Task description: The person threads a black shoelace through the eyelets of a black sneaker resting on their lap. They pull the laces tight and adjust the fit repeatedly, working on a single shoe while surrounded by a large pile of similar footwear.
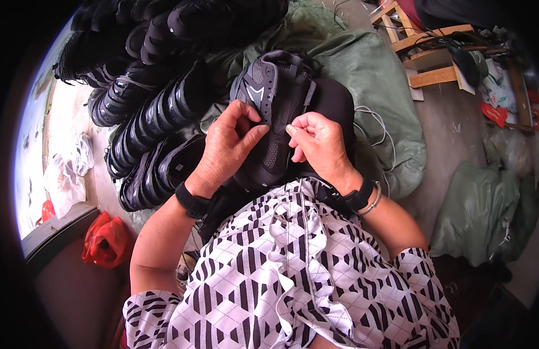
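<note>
A black and grey sneaker (272, 110) with a white-edged mark on its side lies on my lap, on dark cloth. My left hand (231, 139) is at the left edge of the shoe's eyelet row, its fingers curled and the thumb close to the forefinger. On the other side of the shoe my right hand (322, 142) is raised, thumb and forefinger pinched together. Whatever either pinch holds is too small or hidden to make out. Both wrists wear black bands.
Stacked black shoes (159, 110) stand in rows to the left. Green sacking (374, 75) spreads ahead, with a white cord (385, 131) on it. A wooden frame (435, 75) stands at the far right, a green sack (476, 215) nearer. A red plastic bag (106, 239) lies left.
</note>
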Motion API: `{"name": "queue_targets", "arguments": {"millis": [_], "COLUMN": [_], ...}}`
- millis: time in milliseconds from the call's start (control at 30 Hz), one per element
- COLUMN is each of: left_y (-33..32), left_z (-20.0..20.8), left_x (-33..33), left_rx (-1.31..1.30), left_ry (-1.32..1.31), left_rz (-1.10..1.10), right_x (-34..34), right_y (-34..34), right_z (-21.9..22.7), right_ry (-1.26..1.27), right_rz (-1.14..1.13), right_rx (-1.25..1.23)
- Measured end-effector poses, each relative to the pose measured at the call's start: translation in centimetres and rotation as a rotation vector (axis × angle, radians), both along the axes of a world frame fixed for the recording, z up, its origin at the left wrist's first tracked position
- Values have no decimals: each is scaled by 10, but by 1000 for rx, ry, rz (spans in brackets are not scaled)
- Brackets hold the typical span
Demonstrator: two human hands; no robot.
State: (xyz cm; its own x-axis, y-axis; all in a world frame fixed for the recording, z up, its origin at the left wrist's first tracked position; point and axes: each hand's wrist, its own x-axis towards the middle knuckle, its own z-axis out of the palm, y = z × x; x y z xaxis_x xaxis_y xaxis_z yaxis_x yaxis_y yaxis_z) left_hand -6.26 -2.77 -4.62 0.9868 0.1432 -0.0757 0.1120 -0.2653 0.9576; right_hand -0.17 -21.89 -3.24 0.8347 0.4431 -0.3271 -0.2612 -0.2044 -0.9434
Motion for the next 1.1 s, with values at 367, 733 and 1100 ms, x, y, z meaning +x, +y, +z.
{"name": "queue_targets", "arguments": {"millis": [367, 733, 1100], "left_y": [-3, -4, -5], "left_z": [-7, -9, -8], "left_x": [-2, -4, -5], "left_rx": [-21, -9, -15], "left_ry": [-80, -91, -69], "left_rz": [45, 56, 69], "right_x": [-1, -7, -3], "right_y": [-7, -8, -5], "right_z": [-7, -5, -4], "right_ry": [-100, -140, -98], "right_rz": [41, 41, 45], "right_rx": [-50, -54, -42]}}
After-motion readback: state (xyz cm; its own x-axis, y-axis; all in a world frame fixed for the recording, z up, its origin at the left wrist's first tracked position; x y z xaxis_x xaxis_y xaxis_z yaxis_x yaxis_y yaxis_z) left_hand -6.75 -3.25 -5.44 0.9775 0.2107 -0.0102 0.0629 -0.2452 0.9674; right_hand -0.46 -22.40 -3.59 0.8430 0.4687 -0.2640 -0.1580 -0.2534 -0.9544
